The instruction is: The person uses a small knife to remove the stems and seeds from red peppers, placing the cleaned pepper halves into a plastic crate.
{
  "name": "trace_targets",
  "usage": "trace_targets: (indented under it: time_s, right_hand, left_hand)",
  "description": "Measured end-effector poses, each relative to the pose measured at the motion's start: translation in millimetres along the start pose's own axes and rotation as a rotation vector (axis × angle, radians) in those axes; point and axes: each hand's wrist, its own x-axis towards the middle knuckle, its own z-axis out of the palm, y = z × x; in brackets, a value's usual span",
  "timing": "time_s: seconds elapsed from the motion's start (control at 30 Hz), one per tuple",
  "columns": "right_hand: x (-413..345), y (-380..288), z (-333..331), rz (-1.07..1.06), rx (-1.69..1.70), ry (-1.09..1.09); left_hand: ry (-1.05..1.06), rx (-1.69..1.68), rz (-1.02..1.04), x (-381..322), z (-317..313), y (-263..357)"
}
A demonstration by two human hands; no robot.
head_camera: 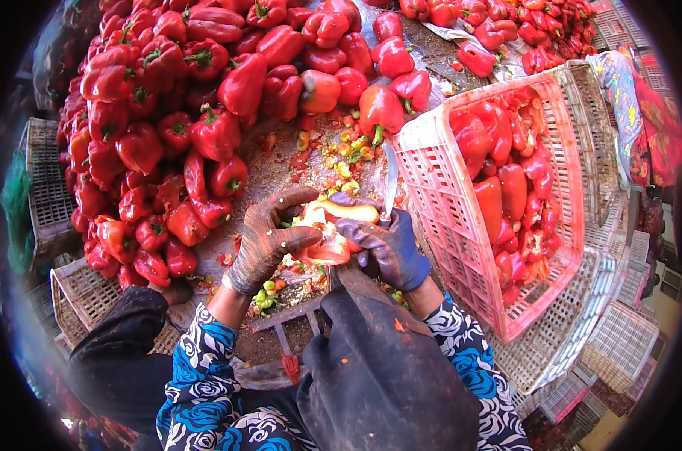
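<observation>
Both my hands wear stained work gloves and meet at the middle of the view around an opened red bell pepper (pixel 332 228), its pale inside showing. My left hand (pixel 273 237) grips the pepper's left side between thumb and fingers. In my right hand (pixel 386 242) is a knife (pixel 391 177), its curved blade pointing up, away from me; the thumb and fingers of this hand also touch the pepper's right side. Beyond my hands, green and yellow pepper cores (pixel 346 163) and loose seeds lie scattered on the work surface.
A large heap of whole red bell peppers (pixel 166 129) rises at the left and front. At the right, a tilted pink plastic crate (pixel 448 225) holds opened red peppers (pixel 513 191). Pale crates (pixel 555 321) stand beneath and behind it. A dark apron (pixel 392 361) covers my lap.
</observation>
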Motion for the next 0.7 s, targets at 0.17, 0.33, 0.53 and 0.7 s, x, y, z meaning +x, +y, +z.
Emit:
trace_targets:
  time_s: [0.17, 0.33, 0.53, 0.7]
  right_hand:
    - [3.4, 35.3, 19.7, -0.298, -0.087, 0.103]
    - [6.7, 37.1, 7.0, -0.57, -0.498, 0.272]
    - [-22.2, 4.3, -17.5, -0.685, -0.302, 0.458]
    - [-120.0, -33.4, -89.7, -0.738, -0.316, 0.909]
  left_hand:
    - [0.155, 0.401, 0.334, 1.9, -3.0, -34.5]
    - [0.253, 0.668, 0.288, 11.4, 12.9, -17.0]
    - [0.337, 0.498, 0.231, 19.1, -53.7, -56.4]
    - [0.264, 0.261, 0.032, 15.5, -39.8, -75.2]
